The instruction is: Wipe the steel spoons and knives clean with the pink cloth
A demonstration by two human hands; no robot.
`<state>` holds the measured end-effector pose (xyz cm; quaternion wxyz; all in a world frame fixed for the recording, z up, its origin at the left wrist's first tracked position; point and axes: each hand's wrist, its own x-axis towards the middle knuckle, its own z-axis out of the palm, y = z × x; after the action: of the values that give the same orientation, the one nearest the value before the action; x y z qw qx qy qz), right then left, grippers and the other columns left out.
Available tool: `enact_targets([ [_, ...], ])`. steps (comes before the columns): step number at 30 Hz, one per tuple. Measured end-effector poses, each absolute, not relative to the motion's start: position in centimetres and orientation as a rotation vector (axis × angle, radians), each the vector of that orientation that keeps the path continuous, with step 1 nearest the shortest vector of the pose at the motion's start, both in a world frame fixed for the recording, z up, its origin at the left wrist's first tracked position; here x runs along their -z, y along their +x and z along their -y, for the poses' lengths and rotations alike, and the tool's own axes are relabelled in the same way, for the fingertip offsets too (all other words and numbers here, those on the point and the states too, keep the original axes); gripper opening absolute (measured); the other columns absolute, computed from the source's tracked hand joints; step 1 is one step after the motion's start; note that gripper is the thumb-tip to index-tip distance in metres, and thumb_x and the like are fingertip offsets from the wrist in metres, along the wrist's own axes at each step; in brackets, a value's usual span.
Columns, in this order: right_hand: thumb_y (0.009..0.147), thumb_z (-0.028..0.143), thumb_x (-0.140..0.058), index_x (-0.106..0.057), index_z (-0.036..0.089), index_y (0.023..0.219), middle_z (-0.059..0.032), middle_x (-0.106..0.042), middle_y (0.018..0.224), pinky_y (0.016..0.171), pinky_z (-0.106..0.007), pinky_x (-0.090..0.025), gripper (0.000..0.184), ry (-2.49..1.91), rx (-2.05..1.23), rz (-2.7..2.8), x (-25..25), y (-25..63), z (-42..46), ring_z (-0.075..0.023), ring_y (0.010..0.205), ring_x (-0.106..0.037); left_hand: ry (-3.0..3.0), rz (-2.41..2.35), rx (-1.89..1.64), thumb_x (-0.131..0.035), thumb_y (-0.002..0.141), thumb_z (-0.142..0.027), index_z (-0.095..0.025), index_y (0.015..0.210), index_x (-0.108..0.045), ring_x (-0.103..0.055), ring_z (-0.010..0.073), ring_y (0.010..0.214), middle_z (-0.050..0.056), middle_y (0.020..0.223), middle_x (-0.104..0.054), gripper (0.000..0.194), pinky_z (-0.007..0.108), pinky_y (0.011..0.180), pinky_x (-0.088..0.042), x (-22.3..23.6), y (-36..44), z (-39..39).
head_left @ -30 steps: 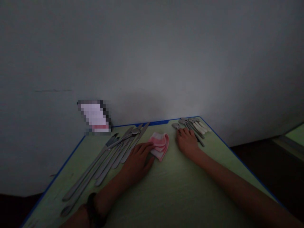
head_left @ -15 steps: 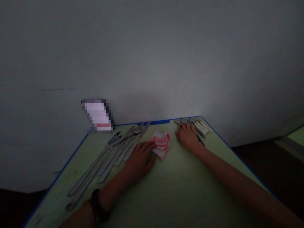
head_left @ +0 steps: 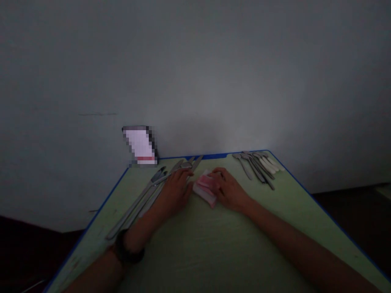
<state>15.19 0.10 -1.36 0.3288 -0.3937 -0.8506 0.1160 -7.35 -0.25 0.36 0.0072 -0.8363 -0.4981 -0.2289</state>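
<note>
Cloth (head_left: 204,193) sits mid-frame, right hand (head_left: 230,189), fingers closed on it; left hand (head_left: 174,190), fingers half-bent, covers cutlery (head_left: 130,211) left of centre, hold unclear.

We've got a wide lane of bare tabletop (head_left: 210,252) running up between our forearms (head_left: 281,230), and there, dead centre, the pink cloth (head_left: 204,196) blocks it! Our right hand (head_left: 230,189) is on it, our left hand (head_left: 175,191) close on its other side. Left of us, long cutlery (head_left: 130,209) crowds the route; right, fanned spoons (head_left: 255,171) leave us a narrow gap beside that hand. At the far edge, the wall (head_left: 198,81) shuts us out.
</note>
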Motion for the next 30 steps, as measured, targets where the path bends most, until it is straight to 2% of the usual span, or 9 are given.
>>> enact_targets([
  [3, 0.089, 0.023, -0.043, -0.051, 0.018, 0.117, -0.0131, -0.048, 0.119, 0.091, -0.038, -0.044, 0.030, -0.953, -0.478, 2.192, 1.4, 15.6, -0.5, -0.0196, 0.103, -0.052, -2.382, 1.763, 0.444, -0.042, 0.089, -0.029, -0.012, 0.116, -0.051, -0.052, 0.0291, 0.110, 0.017, 0.121, -0.053, 0.034, 0.044, 0.091, -0.042, -1.0, -9.6, -0.9],
  [5, 0.086, 0.014, -0.040, -0.053, 0.018, 0.109, -0.0109, -0.051, 0.114, 0.094, -0.037, -0.043, 0.026, -0.839, -0.575, 2.183, 1.6, 16.0, -0.9, -0.0184, 0.106, -0.052, -2.293, 1.858, 0.231, -0.038, 0.090, -0.031, -0.011, 0.113, -0.054, -0.055, 0.0311, 0.104, 0.017, 0.117, -0.056, 0.034, 0.045, 0.084, -0.044, -1.0, -10.8, -1.3],
  [8, 0.077, 0.005, -0.044, -0.054, 0.018, 0.105, -0.0104, -0.053, 0.114, 0.097, -0.037, -0.040, 0.033, -0.765, -0.588, 2.194, 2.1, 16.1, -1.4, -0.0182, 0.111, -0.051, -2.225, 1.872, 0.070, -0.034, 0.092, -0.030, -0.013, 0.109, -0.056, -0.056, 0.0315, 0.101, 0.016, 0.112, -0.059, 0.033, 0.045, 0.082, -0.043, -0.8, -11.7, -1.4],
  [10, 0.075, 0.004, -0.046, -0.054, 0.018, 0.105, -0.0111, -0.052, 0.116, 0.095, -0.037, -0.041, 0.034, -0.802, -0.535, 2.213, 2.4, 15.9, -1.4, -0.0184, 0.110, -0.051, -2.190, 1.889, 0.046, -0.033, 0.092, -0.028, -0.015, 0.108, -0.057, -0.056, 0.0307, 0.102, 0.016, 0.112, -0.060, 0.032, 0.045, 0.083, -0.042, -0.7, -11.8, -1.5],
  [16, 0.078, 0.012, -0.050, -0.054, 0.018, 0.096, -0.0072, -0.055, 0.099, 0.080, -0.032, -0.045, 0.020, -1.016, -0.462, 2.104, 2.6, 15.5, -1.8, -0.0162, 0.089, -0.055, -2.153, 1.951, 0.055, -0.035, 0.091, -0.028, -0.012, 0.102, -0.057, -0.056, 0.0295, 0.102, 0.017, 0.108, -0.062, 0.029, 0.042, 0.085, -0.041, -0.3, -11.9, -2.1],
  [20, 0.077, 0.020, -0.051, -0.052, 0.017, 0.092, -0.0041, -0.057, 0.084, 0.069, -0.029, -0.042, 0.015, -1.173, -0.453, 1.928, 2.5, 15.7, -2.5, -0.0155, 0.074, -0.053, -2.185, 1.986, 0.076, -0.037, 0.090, -0.030, -0.010, 0.096, -0.058, -0.058, 0.0287, 0.094, 0.019, 0.102, -0.063, 0.030, 0.041, 0.080, -0.044, 0.2, -12.3, -2.5],
  [23, 0.080, 0.030, -0.049, -0.052, 0.018, 0.088, -0.0016, -0.057, 0.075, 0.061, -0.027, -0.038, 0.015, -1.242, -0.533, 1.790, 2.3, 15.7, -2.8, -0.0148, 0.065, -0.050, -2.244, 1.968, 0.124, -0.035, 0.091, -0.031, -0.011, 0.091, -0.058, -0.057, 0.0298, 0.095, 0.019, 0.096, -0.064, 0.031, 0.042, 0.080, -0.043, 0.2, -12.3, -2.7],
  [26, 0.084, 0.042, -0.044, -0.051, 0.020, 0.081, 0.0001, -0.055, 0.064, 0.055, -0.027, -0.036, 0.024, -1.252, -0.741, 1.591, 2.2, 15.9, -2.9, -0.0151, 0.057, -0.049, -2.319, 1.936, 0.215, -0.031, 0.092, -0.030, -0.012, 0.086, -0.058, -0.057, 0.0302, 0.094, 0.018, 0.091, -0.063, 0.033, 0.043, 0.080, -0.042, -0.7, -11.8, -2.4],
  [30, 0.084, 0.046, -0.043, -0.053, 0.021, 0.075, 0.0003, -0.055, 0.059, 0.054, -0.028, -0.038, 0.028, -1.193, -0.951, 1.422, 2.4, 16.4, -3.3, -0.0156, 0.053, -0.050, -2.458, 1.951, 0.440, -0.020, 0.095, -0.030, -0.016, 0.084, -0.053, -0.060, 0.0191, 0.074, 0.008, 0.078, -0.061, 0.037, 0.032, 0.069, -0.045, -2.0, -9.6, -0.9],
])
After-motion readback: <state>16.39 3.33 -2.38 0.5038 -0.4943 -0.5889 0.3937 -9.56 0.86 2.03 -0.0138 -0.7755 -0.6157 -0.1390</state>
